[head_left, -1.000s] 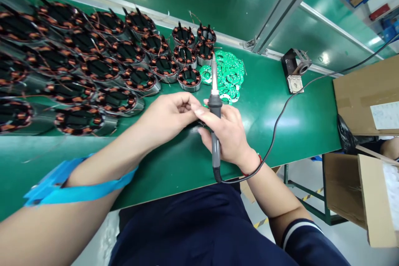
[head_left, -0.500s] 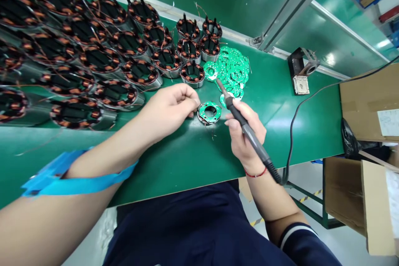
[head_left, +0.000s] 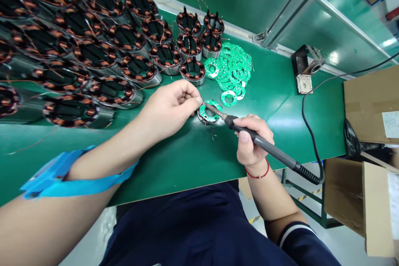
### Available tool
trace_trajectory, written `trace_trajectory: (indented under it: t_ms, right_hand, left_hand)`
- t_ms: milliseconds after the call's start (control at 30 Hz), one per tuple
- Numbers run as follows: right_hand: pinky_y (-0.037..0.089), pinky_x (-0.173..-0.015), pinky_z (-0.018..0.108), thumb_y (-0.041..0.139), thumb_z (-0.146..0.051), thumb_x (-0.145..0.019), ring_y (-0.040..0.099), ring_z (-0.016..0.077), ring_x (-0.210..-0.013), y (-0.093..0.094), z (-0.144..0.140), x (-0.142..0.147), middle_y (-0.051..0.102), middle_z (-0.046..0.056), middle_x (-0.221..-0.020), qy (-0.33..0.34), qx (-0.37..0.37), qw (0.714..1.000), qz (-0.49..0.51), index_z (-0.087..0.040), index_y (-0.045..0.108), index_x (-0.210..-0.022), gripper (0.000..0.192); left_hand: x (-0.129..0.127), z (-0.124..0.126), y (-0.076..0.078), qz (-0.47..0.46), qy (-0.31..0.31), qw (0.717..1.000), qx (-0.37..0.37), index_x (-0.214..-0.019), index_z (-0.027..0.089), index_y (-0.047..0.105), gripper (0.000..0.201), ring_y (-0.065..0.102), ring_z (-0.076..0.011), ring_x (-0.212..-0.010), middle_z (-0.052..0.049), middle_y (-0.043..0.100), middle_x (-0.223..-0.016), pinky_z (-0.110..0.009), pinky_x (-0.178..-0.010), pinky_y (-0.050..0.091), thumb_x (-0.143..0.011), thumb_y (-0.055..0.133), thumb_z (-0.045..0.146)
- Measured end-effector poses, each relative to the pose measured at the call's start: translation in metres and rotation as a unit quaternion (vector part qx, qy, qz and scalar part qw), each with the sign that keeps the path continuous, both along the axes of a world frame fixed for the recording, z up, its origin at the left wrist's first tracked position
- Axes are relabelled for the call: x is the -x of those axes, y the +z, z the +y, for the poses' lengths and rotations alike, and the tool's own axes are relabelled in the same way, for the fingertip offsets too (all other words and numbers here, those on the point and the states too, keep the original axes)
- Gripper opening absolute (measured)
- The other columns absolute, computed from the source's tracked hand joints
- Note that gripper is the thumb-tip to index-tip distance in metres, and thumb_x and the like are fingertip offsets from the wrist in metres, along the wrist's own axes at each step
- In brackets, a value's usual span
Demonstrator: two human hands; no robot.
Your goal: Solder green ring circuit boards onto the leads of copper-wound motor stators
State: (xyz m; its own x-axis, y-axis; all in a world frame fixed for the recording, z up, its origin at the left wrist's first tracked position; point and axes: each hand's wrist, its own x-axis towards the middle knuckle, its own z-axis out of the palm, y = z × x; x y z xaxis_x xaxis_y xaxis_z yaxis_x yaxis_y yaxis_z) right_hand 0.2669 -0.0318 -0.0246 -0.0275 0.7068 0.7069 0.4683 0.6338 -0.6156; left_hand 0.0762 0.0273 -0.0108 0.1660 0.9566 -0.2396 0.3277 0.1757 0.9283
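My right hand (head_left: 253, 143) grips a soldering iron (head_left: 276, 148) by its dark handle, and the iron's tip reaches left across a ring-shaped green circuit board (head_left: 215, 117). That board lies on top of a wound stator, mostly hidden beneath it, on the bench. At the board's left edge, my left hand (head_left: 171, 108) is closed in a pinch close to the iron's tip. Whatever is between its fingertips is too small to make out. A blue strap (head_left: 93, 183) circles my left wrist.
Rows of copper-wound stators (head_left: 137, 68) fill the bench's left and back. A pile of green ring boards (head_left: 235, 66) lies behind the work. An iron stand (head_left: 304, 70) stands at the back right. The iron's cord (head_left: 307, 120) loops on the right, near cardboard boxes (head_left: 370, 104).
The soldering iron has swung down and left, its tip moving from above the board pile to the board's left side. My left hand has stayed nearly in place.
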Motion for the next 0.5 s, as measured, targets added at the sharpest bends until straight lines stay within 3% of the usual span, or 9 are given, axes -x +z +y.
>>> trace_trajectory:
  t_ms: [100,200,267,333,500]
  right_hand:
    - [0.06,-0.065,0.035,0.044,-0.037,-0.106,0.07,0.0176,-0.068,-0.009,0.0,0.0,0.073,0.002,-0.093,-0.019,0.037,0.999,-0.001,-0.03,0.059,-0.134,0.032]
    - [0.065,-0.087,0.041,0.035,-0.038,-0.11,0.078,0.0226,-0.101,-0.013,0.005,0.003,0.075,0.008,-0.115,-0.01,0.106,0.994,-0.03,-0.03,0.035,-0.157,0.048]
    - [0.061,-0.102,0.046,0.033,-0.036,-0.111,0.074,0.0239,-0.119,-0.012,0.009,0.005,0.075,0.009,-0.121,0.008,0.138,0.988,-0.075,-0.029,0.028,-0.16,0.049]
    - [0.055,-0.113,0.05,0.039,-0.034,-0.11,0.068,0.0246,-0.13,-0.009,0.013,0.006,0.074,0.009,-0.128,0.037,0.154,0.98,-0.121,-0.028,0.032,-0.157,0.048]
    - [0.05,-0.119,0.049,0.048,-0.02,-0.101,0.06,0.0244,-0.14,-0.002,0.017,0.007,0.065,0.01,-0.145,0.11,0.178,0.958,-0.196,-0.025,0.035,-0.155,0.056]
  left_hand:
    - [0.0,0.0,0.0,0.011,-0.001,1.0,-0.01,-0.076,0.023,0.056,0.014,0.046,-0.0147,-0.06,0.002,0.054,-0.066,-0.029,-0.057,0.037,-0.076,0.06,0.035]
    - [0.001,0.0,-0.001,0.025,-0.001,0.999,-0.027,-0.075,0.023,0.054,0.014,0.047,-0.0143,-0.062,0.002,0.055,-0.067,-0.029,-0.058,0.038,-0.077,0.06,0.035]
    - [0.001,-0.001,-0.002,0.035,-0.003,0.999,-0.039,-0.074,0.023,0.054,0.014,0.047,-0.0143,-0.062,0.002,0.054,-0.067,-0.029,-0.058,0.037,-0.077,0.059,0.035]
    - [0.001,-0.001,-0.003,0.044,-0.005,0.998,-0.05,-0.074,0.023,0.054,0.013,0.046,-0.0143,-0.062,0.002,0.054,-0.067,-0.029,-0.058,0.035,-0.077,0.058,0.035]
    - [0.001,0.001,-0.006,0.045,-0.01,0.996,-0.074,-0.073,0.023,0.052,0.012,0.045,-0.0142,-0.062,0.003,0.052,-0.067,-0.029,-0.058,0.035,-0.077,0.055,0.034]
